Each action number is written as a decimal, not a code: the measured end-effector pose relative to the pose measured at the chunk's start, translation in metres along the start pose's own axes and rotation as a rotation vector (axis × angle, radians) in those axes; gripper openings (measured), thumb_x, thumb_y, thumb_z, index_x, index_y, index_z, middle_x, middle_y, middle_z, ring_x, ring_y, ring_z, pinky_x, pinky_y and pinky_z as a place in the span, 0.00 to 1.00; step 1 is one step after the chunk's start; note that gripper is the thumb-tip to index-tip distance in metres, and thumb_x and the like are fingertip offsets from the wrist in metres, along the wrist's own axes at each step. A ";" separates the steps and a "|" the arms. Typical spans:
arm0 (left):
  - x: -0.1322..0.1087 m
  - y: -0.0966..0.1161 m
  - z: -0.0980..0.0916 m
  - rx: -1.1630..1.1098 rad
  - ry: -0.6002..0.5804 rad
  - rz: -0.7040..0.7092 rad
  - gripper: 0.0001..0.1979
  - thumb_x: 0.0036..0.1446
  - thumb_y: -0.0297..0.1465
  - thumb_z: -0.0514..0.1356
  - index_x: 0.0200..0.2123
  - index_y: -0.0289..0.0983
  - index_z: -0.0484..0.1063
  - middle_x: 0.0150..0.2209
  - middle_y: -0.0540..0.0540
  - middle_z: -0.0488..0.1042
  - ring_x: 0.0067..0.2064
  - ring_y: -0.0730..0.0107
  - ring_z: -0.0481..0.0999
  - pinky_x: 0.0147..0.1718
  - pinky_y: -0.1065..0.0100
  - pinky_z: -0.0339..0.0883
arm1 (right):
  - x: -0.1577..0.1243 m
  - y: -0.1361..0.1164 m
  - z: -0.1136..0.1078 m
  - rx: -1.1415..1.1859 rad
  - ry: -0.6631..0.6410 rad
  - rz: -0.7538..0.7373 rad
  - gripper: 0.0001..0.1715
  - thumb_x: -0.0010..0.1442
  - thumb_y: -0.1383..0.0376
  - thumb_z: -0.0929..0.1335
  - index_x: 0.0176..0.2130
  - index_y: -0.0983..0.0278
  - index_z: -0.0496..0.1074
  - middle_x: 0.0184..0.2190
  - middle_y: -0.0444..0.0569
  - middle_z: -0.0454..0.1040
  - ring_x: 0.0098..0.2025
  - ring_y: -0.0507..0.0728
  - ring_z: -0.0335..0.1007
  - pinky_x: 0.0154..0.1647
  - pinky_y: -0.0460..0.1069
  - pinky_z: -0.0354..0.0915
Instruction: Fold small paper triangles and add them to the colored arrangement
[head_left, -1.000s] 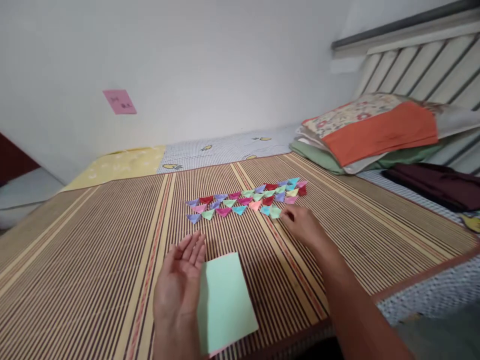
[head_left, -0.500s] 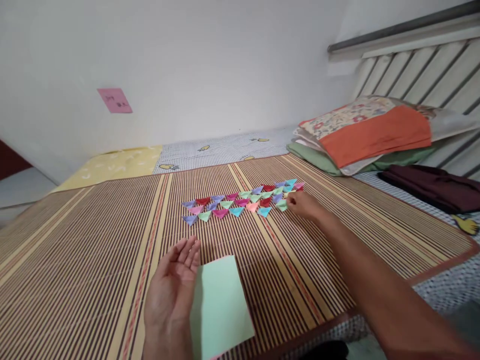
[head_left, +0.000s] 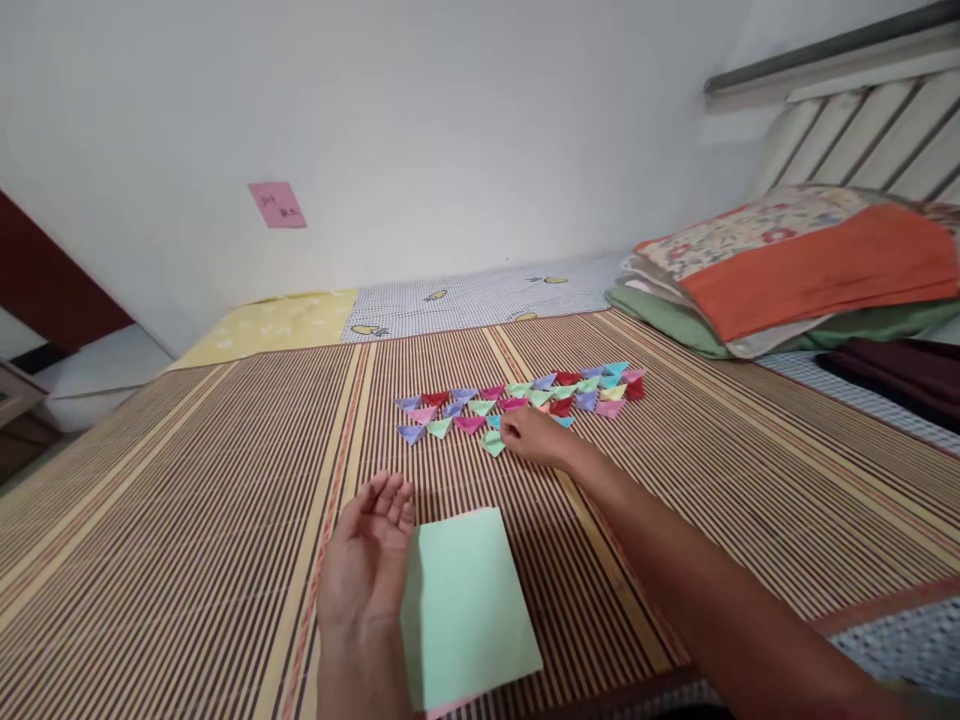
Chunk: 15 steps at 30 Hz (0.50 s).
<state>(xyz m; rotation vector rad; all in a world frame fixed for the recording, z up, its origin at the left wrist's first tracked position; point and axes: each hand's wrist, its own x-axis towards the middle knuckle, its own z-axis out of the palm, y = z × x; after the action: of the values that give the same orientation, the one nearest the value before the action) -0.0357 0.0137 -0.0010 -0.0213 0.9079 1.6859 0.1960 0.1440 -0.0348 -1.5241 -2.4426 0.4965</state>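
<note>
Several small folded paper triangles [head_left: 525, 395] in pink, purple, green, red and blue lie in rows on a striped bamboo mat [head_left: 225, 480]. My right hand [head_left: 534, 438] reaches over the near row, fingertips on a light green triangle [head_left: 493, 443] that sits just in front of the rows. My left hand [head_left: 367, 560] is palm up with fingers apart, resting against the left edge of a pale green paper stack [head_left: 465, 605] with a pink sheet underneath.
Folded pillows and bedding [head_left: 795, 265] lie at the back right, with a dark cloth [head_left: 900, 370] beside them. A pink note [head_left: 277, 204] is stuck on the white wall. A checked sheet [head_left: 480, 295] and a yellow cloth [head_left: 270, 322] lie behind the mat.
My right hand moved from the right end of the rows leftward to the middle, and the light green triangle came with it. My left hand stayed by the paper stack.
</note>
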 end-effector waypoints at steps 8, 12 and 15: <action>0.001 -0.001 -0.001 -0.023 -0.019 -0.014 0.17 0.65 0.21 0.52 0.29 0.30 0.78 0.29 0.41 0.80 0.30 0.69 0.80 0.31 0.71 0.76 | 0.018 -0.004 0.007 -0.115 -0.094 0.061 0.20 0.69 0.59 0.69 0.56 0.65 0.71 0.55 0.54 0.73 0.50 0.61 0.75 0.49 0.59 0.74; 0.003 -0.002 -0.003 -0.026 -0.025 -0.034 0.15 0.64 0.22 0.54 0.30 0.31 0.78 0.29 0.41 0.79 0.31 0.69 0.80 0.31 0.72 0.75 | 0.020 -0.002 0.007 -0.151 -0.110 0.040 0.20 0.69 0.60 0.69 0.57 0.65 0.71 0.54 0.54 0.73 0.50 0.61 0.75 0.49 0.60 0.74; 0.004 -0.002 -0.004 -0.027 -0.023 -0.029 0.14 0.63 0.22 0.55 0.30 0.31 0.78 0.29 0.41 0.80 0.31 0.69 0.80 0.32 0.72 0.75 | 0.019 0.000 0.006 -0.171 -0.109 0.024 0.20 0.69 0.60 0.69 0.56 0.65 0.71 0.54 0.54 0.73 0.50 0.61 0.75 0.49 0.60 0.74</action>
<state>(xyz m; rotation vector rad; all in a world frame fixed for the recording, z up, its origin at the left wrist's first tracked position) -0.0369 0.0149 -0.0071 -0.0333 0.8640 1.6679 0.1857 0.1607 -0.0404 -1.6343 -2.6124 0.3932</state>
